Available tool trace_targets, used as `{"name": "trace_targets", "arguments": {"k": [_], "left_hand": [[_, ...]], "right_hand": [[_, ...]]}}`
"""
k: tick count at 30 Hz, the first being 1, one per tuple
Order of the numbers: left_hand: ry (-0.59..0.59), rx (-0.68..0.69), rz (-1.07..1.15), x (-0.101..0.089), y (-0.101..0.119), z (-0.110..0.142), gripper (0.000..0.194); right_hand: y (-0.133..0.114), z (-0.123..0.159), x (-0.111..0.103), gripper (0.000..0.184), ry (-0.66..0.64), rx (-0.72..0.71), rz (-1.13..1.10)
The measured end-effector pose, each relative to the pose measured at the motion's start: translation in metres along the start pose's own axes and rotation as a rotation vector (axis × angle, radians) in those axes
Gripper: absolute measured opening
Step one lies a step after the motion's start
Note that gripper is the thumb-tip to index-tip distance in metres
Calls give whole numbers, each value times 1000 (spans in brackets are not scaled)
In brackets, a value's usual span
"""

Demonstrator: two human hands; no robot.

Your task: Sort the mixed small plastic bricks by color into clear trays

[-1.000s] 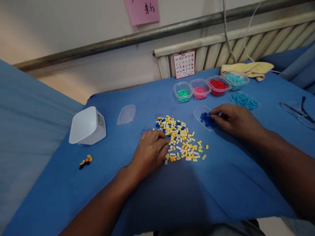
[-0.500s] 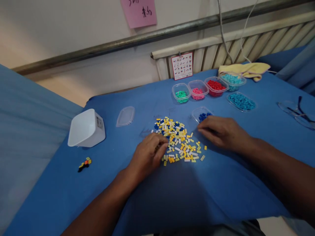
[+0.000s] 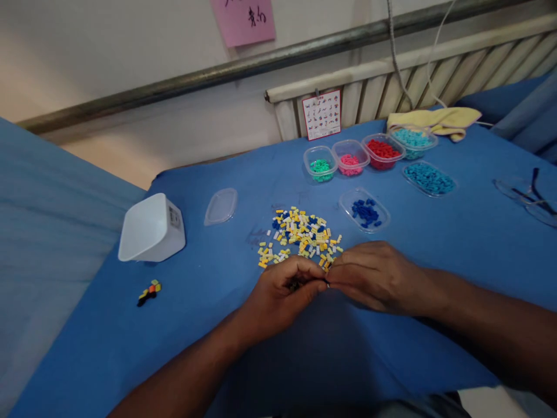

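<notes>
A heap of small yellow, white and dark blue bricks (image 3: pixel 300 235) lies on the blue cloth (image 3: pixel 391 348). My left hand (image 3: pixel 281 293) is curled at the heap's near edge, fingers closed on something small I cannot make out. My right hand (image 3: pixel 376 277) meets it fingertip to fingertip, its fingers pinched together; what they hold is hidden. Beyond the heap lies a clear lid with dark blue bricks (image 3: pixel 364 212).
Clear tubs of green (image 3: pixel 321 165), pink (image 3: pixel 350 158), red (image 3: pixel 383 151) and teal bricks (image 3: pixel 413 140) stand at the back, with a tray of teal bricks (image 3: pixel 430 177). A white box (image 3: pixel 152 227), a lid (image 3: pixel 221 206), a small brick cluster (image 3: pixel 149 291), glasses (image 3: pixel 528 197) and a yellow cloth (image 3: pixel 439 121) lie around.
My right hand left the dish of dark blue bricks and came back toward me to meet my left hand. My left hand drew nearer and curled shut at the heap's near edge.
</notes>
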State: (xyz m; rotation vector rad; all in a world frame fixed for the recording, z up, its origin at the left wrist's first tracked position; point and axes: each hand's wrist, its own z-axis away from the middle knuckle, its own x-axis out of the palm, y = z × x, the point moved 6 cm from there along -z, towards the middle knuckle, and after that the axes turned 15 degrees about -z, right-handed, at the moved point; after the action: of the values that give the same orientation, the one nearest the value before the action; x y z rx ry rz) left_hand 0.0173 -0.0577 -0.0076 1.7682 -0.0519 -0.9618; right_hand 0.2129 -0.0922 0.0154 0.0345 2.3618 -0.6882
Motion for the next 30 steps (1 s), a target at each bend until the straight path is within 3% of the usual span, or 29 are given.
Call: {"name": "trace_targets", "arguments": {"k": [3, 7, 12, 15, 17, 21, 24, 27, 30], "left_hand": [[55, 211, -291, -9, 6, -2, 12], [128, 406, -668, -17, 5, -9, 34], [-52, 284, -968, -8, -14, -24, 60], [-113, 222, -990, -9, -20, -25, 60], [-69, 211, -991, -17, -22, -23, 54], [66, 217, -995, -38, -27, -20, 44], [89, 255, -974, -45, -30, -19, 39], [182, 259, -968, -52, -29, -20, 37], [257, 231, -966, -56, -28, -19, 35]], "right_hand": [[10, 4, -11, 9, -8, 54, 51], [48, 19, -48, 16, 67, 292, 220], [98, 46, -81, 31, 92, 547, 385], [111, 54, -84, 34, 80, 602, 416], [111, 55, -83, 34, 95, 606, 405], [94, 44, -71, 30, 121, 507, 356], [73, 25, -42, 30, 80, 334, 240], [52, 6, -5, 34, -73, 160, 105], [40, -1, 16, 34, -186, 82, 61]]}}
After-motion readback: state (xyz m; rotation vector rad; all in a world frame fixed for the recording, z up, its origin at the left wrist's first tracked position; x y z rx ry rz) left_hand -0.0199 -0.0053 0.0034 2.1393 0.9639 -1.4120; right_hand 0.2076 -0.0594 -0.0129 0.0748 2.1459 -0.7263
